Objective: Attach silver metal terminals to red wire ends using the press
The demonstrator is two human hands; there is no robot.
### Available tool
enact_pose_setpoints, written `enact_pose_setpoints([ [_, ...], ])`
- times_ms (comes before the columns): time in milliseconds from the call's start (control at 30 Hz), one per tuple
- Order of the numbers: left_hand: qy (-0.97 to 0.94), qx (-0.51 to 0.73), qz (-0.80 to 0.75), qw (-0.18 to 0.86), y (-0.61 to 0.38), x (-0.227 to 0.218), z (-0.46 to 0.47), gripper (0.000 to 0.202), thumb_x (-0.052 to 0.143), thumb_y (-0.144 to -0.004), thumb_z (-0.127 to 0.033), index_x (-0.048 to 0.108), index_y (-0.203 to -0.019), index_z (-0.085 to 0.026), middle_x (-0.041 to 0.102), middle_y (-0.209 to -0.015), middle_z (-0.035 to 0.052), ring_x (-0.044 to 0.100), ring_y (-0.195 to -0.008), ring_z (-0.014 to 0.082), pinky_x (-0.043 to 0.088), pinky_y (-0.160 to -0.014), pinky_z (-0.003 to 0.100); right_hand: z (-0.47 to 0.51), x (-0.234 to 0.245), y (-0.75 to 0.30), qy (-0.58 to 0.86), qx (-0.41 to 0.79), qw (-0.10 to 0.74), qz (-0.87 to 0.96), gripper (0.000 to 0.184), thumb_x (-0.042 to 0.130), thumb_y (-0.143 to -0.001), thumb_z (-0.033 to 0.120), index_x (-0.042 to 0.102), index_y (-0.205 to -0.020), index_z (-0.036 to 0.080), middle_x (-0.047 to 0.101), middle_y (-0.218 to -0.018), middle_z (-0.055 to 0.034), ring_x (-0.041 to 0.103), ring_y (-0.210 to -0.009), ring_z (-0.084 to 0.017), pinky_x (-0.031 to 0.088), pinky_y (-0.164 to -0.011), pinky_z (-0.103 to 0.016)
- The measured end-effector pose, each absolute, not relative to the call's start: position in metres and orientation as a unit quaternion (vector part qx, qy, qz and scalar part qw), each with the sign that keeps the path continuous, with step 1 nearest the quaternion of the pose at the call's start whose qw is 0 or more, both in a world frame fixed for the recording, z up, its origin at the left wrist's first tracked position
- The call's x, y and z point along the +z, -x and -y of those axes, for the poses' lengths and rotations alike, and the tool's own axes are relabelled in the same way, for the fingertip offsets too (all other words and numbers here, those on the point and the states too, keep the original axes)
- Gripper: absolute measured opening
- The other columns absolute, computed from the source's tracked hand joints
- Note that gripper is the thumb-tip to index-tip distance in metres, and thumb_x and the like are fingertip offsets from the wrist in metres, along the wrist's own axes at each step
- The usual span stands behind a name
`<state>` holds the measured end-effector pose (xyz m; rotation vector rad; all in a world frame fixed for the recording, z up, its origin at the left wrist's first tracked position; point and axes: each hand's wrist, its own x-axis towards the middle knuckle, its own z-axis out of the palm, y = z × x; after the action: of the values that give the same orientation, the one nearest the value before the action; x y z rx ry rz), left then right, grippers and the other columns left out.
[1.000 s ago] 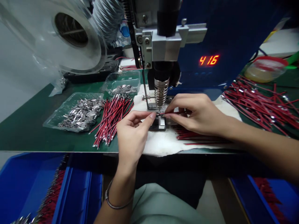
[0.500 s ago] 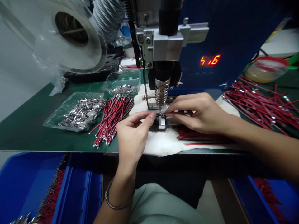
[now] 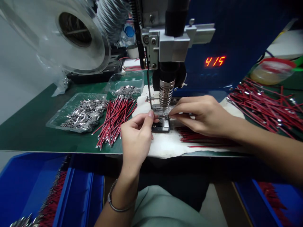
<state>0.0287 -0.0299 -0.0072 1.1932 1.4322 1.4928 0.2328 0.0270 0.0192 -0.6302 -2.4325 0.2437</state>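
Note:
My left hand (image 3: 137, 135) is closed, thumb and forefinger pressed together just left of the press's small die block (image 3: 165, 123). What it pinches, if anything, is too small to make out. From the right, my right hand (image 3: 203, 115) reaches in with its fingertips pinched beside the die, below the spring-wrapped press head (image 3: 167, 93). Whatever sits between those fingertips is hidden. Under my right hand, several red and black wires (image 3: 196, 135) lie on a white cloth (image 3: 163, 148). A bundle of similar wires with metal tips (image 3: 115, 119) lies left of my left hand.
A clear tray of small metal terminals (image 3: 82, 116) and a second clear tray (image 3: 126, 88) stand at left. The blue press (image 3: 213, 78) shows a red-lit display. More red wires (image 3: 262, 104) lie at right. Blue bins (image 3: 78, 189) sit below the table's front edge.
My left hand has drawn slightly left, away from the die, while my right hand stays beside it. The display has gone from 416 to 415. The view has shifted a little.

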Motion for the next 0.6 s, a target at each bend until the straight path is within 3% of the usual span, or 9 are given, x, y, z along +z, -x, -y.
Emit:
enact_pose_setpoints([
  [300,-0.457,0.587,-0.558,0.368,-0.0292,-0.0072,0.0290,0.027,0.079,-0.087,-0.043,0.082,-0.078,-0.017,0.075,-0.073,0.0035,0.045,-0.045,0.0075,0.038,-0.047,0.024,-0.0256,0.0219,-0.2315,0.247,0.075,0.302,0.918,0.017,0.059,-0.098,0.015,0.077,-0.098,0.015,0.075,-0.087,-0.0068,0.065,-0.069,-0.014,0.047,-0.063,-0.025],
  [600,-0.459,0.586,-0.556,0.369,-0.0307,-0.0063,0.0294,0.026,0.078,-0.087,-0.041,0.082,-0.079,-0.017,0.077,-0.076,0.0062,0.063,-0.058,0.0140,0.047,-0.055,0.025,-0.0259,0.0215,-0.2323,0.239,0.083,0.302,0.919,0.018,0.059,-0.098,0.015,0.077,-0.098,0.014,0.075,-0.088,-0.0079,0.065,-0.069,-0.015,0.046,-0.062,-0.027],
])
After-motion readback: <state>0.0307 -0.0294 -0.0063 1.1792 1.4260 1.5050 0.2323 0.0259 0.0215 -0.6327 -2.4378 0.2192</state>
